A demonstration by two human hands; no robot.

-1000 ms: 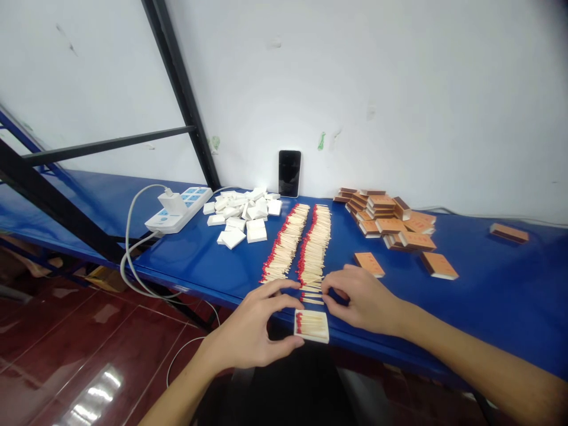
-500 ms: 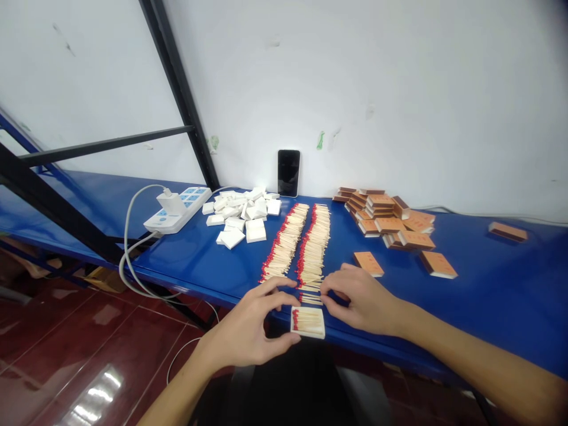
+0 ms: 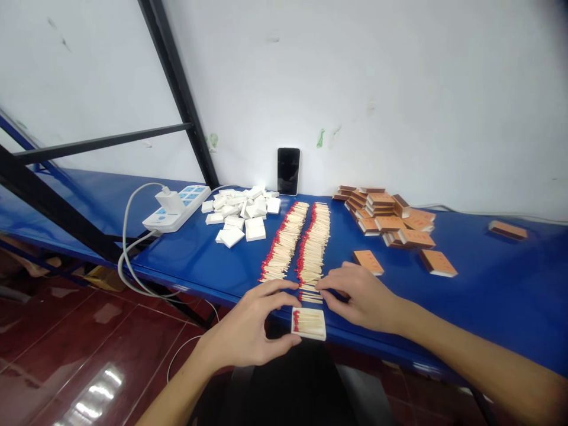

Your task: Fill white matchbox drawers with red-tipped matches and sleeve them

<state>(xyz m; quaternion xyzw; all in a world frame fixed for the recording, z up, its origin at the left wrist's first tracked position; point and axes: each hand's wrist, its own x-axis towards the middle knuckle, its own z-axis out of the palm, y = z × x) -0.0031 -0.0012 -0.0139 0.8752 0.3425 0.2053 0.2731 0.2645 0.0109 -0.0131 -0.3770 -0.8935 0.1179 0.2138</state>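
My left hand (image 3: 255,322) grips a small white matchbox tray (image 3: 322,331) by its left side, fingers above and thumb below. Several red-headed matches (image 3: 310,321) lie in the tray, heads to the left. At the near end of the right-hand row of matches (image 3: 313,248), my right hand (image 3: 355,296) has thumb and forefinger closed around the stick ends of matches. A few matches (image 3: 311,297) lie between that row and the tray. Another long row of matches (image 3: 286,239) runs alongside on the left.
White empty trays (image 3: 244,213) are heaped at the back left, beside a power strip (image 3: 177,210) with a plug and cable. A phone (image 3: 289,171) leans on the wall. Orange matchbox sleeves (image 3: 386,216) are piled at the right on the blue table (image 3: 483,284).
My right hand has shifted slightly left and up, its fingertips drawing nearer to the match ends. My left hand and the tray stay nearly in place.
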